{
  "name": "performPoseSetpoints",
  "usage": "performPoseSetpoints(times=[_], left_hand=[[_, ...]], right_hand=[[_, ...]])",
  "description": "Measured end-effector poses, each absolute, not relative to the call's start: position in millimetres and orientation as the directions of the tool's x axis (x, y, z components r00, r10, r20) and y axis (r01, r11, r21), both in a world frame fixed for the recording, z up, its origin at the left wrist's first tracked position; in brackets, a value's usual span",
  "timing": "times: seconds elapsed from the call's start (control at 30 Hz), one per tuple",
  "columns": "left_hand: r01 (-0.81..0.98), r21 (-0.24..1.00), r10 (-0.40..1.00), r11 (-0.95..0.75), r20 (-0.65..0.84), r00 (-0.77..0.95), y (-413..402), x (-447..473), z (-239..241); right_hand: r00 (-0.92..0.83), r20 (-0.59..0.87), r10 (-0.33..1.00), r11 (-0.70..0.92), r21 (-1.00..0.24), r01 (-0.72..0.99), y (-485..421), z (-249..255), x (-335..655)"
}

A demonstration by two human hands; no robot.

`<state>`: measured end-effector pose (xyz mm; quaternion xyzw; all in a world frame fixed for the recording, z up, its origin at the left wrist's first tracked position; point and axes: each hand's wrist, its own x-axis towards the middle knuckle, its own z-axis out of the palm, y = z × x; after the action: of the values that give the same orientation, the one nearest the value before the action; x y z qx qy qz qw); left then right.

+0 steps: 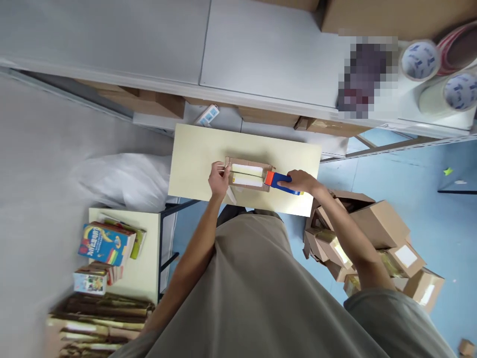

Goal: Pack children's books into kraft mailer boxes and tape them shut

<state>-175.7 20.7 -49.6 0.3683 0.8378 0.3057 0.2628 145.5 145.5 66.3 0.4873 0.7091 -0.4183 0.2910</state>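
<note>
A small brown cardboard box (248, 175) lies in the middle of a pale yellow table (194, 154), with light tape strips along its top. My left hand (218, 179) is closed on the box's left end and holds it down. My right hand (301, 181) grips the blue handle of a tape dispenser (280, 180), whose orange head rests against the box's right end.
A heap of taped cardboard boxes (376, 233) lies on the blue floor at the right. Books (106, 243) and flat cardboard (97, 318) sit on a low table at the left, beside a white bag (122, 179). Tape rolls (421, 59) stand on the grey shelf above.
</note>
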Motion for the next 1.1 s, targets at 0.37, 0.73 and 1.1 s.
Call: performPoseSetpoints(times=[0.37, 0.73, 1.1], left_hand=[[0.413, 0.742, 0.762, 0.528, -0.2, -0.616, 28, -138, -63], [0.482, 0.709, 0.787, 0.515, -0.167, -0.595, 33, -161, -54], [0.544, 0.621, 0.777, 0.564, -0.176, -0.604, 28, -176, -48]], right_hand=[[-0.517, -0.764, 0.385, 0.149, -0.501, 0.852, 158, 84, 204], [-0.589, -0.752, 0.294, -0.053, -0.629, 0.776, 145, 69, 223], [-0.396, -0.83, 0.394, 0.144, -0.369, 0.918, 122, 37, 224]])
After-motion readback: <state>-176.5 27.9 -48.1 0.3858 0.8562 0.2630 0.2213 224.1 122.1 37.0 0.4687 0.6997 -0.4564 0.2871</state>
